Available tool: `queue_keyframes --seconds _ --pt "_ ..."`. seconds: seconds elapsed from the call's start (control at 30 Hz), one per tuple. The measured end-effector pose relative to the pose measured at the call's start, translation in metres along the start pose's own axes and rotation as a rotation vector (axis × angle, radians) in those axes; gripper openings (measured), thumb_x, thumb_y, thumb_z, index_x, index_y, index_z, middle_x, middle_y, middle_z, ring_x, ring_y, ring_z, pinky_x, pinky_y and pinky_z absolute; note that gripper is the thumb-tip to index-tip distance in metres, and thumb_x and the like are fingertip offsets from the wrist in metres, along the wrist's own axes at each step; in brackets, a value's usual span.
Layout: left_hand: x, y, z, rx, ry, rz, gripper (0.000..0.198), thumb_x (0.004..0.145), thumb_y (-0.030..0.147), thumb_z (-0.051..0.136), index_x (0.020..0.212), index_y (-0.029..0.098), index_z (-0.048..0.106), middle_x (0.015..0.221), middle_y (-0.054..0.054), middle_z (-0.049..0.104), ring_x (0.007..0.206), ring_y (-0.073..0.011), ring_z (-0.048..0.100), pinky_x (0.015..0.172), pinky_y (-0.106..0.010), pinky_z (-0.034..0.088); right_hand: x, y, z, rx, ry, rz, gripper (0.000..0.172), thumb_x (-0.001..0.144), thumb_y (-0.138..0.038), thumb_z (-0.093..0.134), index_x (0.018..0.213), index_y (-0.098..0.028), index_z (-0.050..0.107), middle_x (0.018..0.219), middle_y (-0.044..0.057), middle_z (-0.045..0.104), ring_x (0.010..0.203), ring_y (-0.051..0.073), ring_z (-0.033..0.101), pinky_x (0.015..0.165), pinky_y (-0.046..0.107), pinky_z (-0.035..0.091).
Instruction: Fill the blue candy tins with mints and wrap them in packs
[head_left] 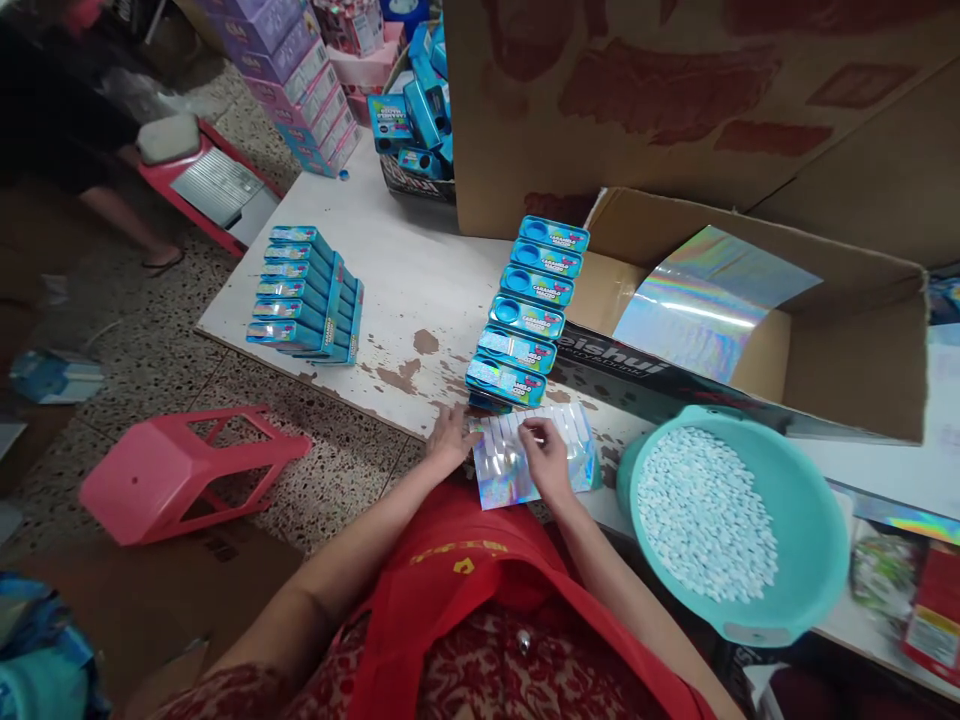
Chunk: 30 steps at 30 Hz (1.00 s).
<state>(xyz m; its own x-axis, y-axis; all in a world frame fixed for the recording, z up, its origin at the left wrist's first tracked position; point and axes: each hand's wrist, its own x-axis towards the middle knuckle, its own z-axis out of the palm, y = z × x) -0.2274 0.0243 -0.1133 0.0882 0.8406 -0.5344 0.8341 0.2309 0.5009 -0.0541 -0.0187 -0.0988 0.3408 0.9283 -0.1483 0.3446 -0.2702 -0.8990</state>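
A shiny holographic sticker sheet (504, 488) with rows of pale strips lies at the table's front edge, partly over my lap. My left hand (448, 442) is at its upper left corner, the thumb against the edge. My right hand (546, 460) is over the middle of the sheet, thumb and forefinger pinched at a strip; whether a sticker is between them is too small to tell. Just beyond is a row of blue candy tins (523, 316) with round lid windows. The nearest tins carry shiny strips across their windows.
Stacked blue tins (307, 295) stand at the table's left. A teal basin (814, 560) of white candies is at right, beside an open cardboard box (862, 330) holding another holographic sheet (697, 300). A pink stool (165, 470) lies on the floor; a person's leg (124, 215) shows at far left.
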Motion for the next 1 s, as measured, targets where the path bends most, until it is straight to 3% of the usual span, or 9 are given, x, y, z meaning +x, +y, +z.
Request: queue_keyframes --seconds 0.1,0.2,0.37,0.47,0.6,0.73,0.87,1.0 --pt "0.011 0.01 0.014 0.043 0.005 -0.028 0.039 0.073 0.019 0.068 0.11 0.018 0.057 0.123 -0.012 0.051 0.12 -0.0273 0.047 0.097 -0.035 0.04 -0.011 0.038 0.02 -0.095 -0.097 -0.025 0.023 0.078 -0.042 0.051 0.075 -0.02 0.057 0.068 0.002 0.058 0.061 0.017 0.055 0.059 0.032 0.05" --pt "0.019 0.01 0.02 0.004 0.003 -0.055 0.016 0.079 0.016 0.06 0.096 0.018 0.06 0.111 -0.01 0.059 0.109 -0.0233 0.054 0.091 -0.032 0.043 -0.013 0.056 0.028 -0.185 -0.135 -0.072 0.02 0.077 -0.035 0.051 0.082 -0.018 0.061 0.076 0.006 0.059 0.068 0.02 0.056 0.064 0.037 0.051" --pt "0.022 -0.001 0.026 -0.119 -0.015 -0.1 0.016 0.082 0.014 0.054 0.095 0.018 0.062 0.082 -0.002 0.066 0.073 -0.0154 0.063 0.068 -0.027 0.05 -0.013 0.052 0.038 -0.302 -0.188 -0.205 0.033 0.083 -0.025 0.046 0.112 -0.015 0.06 0.105 0.014 0.057 0.095 0.025 0.056 0.083 0.041 0.05" --pt "0.018 -0.003 0.026 -0.184 -0.005 -0.086 0.018 0.082 0.019 0.056 0.099 0.019 0.062 0.079 -0.001 0.068 0.068 -0.0146 0.063 0.064 -0.026 0.051 -0.011 0.042 0.05 -0.387 -0.219 -0.278 0.038 0.089 -0.028 0.044 0.124 -0.019 0.055 0.113 0.015 0.055 0.101 0.027 0.053 0.087 0.042 0.047" --pt "0.015 0.0 0.023 -0.223 -0.001 -0.085 0.024 0.082 0.019 0.053 0.105 0.019 0.061 0.073 0.0 0.067 0.068 -0.015 0.064 0.065 -0.026 0.052 -0.012 0.036 0.058 -0.495 -0.274 -0.353 0.037 0.091 -0.029 0.041 0.125 -0.021 0.056 0.115 0.015 0.057 0.095 0.028 0.054 0.078 0.04 0.047" --pt "0.014 0.005 0.021 -0.235 0.0 -0.103 0.029 0.08 0.014 0.052 0.109 0.019 0.058 0.074 0.0 0.068 0.066 -0.0146 0.064 0.066 -0.026 0.052 -0.018 0.037 0.05 -0.564 -0.314 -0.436 0.033 0.092 -0.024 0.042 0.12 -0.02 0.058 0.119 0.014 0.058 0.098 0.027 0.054 0.078 0.038 0.046" --pt "0.015 0.007 0.019 -0.214 -0.015 -0.12 0.03 0.079 0.009 0.051 0.106 0.018 0.058 0.076 -0.002 0.069 0.068 -0.0152 0.065 0.067 -0.025 0.051 -0.021 0.033 0.039 -0.6 -0.325 -0.49 0.018 0.091 -0.022 0.048 0.097 -0.019 0.065 0.116 0.014 0.062 0.096 0.026 0.055 0.076 0.036 0.044" --pt "0.022 0.01 0.016 -0.164 -0.012 -0.137 0.026 0.081 0.009 0.047 0.103 0.017 0.06 0.081 -0.005 0.07 0.073 -0.0177 0.065 0.068 -0.027 0.05 -0.023 0.017 0.018 -0.588 -0.329 -0.515 0.014 0.089 -0.023 0.053 0.079 -0.019 0.063 0.086 0.01 0.066 0.082 0.023 0.057 0.07 0.034 0.042"
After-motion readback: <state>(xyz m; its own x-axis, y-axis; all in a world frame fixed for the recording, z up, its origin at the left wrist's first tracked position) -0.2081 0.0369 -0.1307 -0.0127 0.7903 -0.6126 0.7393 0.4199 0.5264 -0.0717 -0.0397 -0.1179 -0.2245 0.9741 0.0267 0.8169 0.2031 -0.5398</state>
